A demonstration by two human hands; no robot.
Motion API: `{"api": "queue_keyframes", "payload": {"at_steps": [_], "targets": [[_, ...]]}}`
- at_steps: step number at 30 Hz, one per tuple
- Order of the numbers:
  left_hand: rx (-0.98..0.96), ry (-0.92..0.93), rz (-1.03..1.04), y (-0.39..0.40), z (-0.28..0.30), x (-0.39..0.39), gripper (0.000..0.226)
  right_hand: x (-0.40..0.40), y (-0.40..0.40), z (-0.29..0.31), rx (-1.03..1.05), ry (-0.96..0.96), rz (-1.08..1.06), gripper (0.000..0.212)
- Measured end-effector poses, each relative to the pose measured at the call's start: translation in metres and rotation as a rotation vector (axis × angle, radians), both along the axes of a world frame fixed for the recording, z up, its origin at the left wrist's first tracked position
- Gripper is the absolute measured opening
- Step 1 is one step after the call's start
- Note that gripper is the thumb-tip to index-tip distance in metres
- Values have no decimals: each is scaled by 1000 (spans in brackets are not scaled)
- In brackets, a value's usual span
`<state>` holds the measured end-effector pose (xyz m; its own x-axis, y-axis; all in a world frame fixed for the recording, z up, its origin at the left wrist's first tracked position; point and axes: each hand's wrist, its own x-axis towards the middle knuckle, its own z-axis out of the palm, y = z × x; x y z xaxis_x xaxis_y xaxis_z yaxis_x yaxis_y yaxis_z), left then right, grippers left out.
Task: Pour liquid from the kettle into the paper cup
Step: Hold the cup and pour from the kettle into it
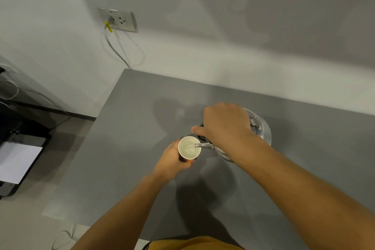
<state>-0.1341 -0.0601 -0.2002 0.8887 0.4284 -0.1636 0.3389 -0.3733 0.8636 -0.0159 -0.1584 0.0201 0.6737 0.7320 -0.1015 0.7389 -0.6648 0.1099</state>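
The paper cup [189,148] was taken as the landmark; it was held above or on the grey table [125,148], though contact of its base with the surface could not be judged from above. Its white inside was seen from the top, with clear liquid pooling there. Its dark outer wall was mostly hidden by the left hand [173,159], whose fingers were wrapped closed around the cup from the near-left side; the fingertips on the far side were not visible.

Just right of the cup, the metal kettle [261,130] was tilted toward it, and its spout [204,145] was reaching over the cup's rim, with a thin stream seen entering the cup. Much of the kettle's body and lid was covered by the right hand [225,124] and wrist. That hand was closed over a dark handle [202,137], of which only a small part was exposed just beyond the cup; the fingers were curled together around it, with the undersides out of sight.

Far beyond and left of the cup, a wall socket [117,20] was seen with a yellow-tagged cable [115,46] hanging from it. Well to the left of the cup, dark equipment with a white sheet [17,160] was cut off by the frame edge and could not be identified. Nearest the camera, a strip of yellow clothing [194,243] was cropped at the bottom.
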Motion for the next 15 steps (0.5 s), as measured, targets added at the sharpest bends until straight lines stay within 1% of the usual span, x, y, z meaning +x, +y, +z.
{"api": "queue_keyframes", "payload": {"at_steps": [10,15], "targets": [[5,5,-20,2,-5,0,63,0,0,1,-9,3,-2,54],[-15,-6,-3,0,-3,0,60,-1,0,2,-8,4,3,54]]}}
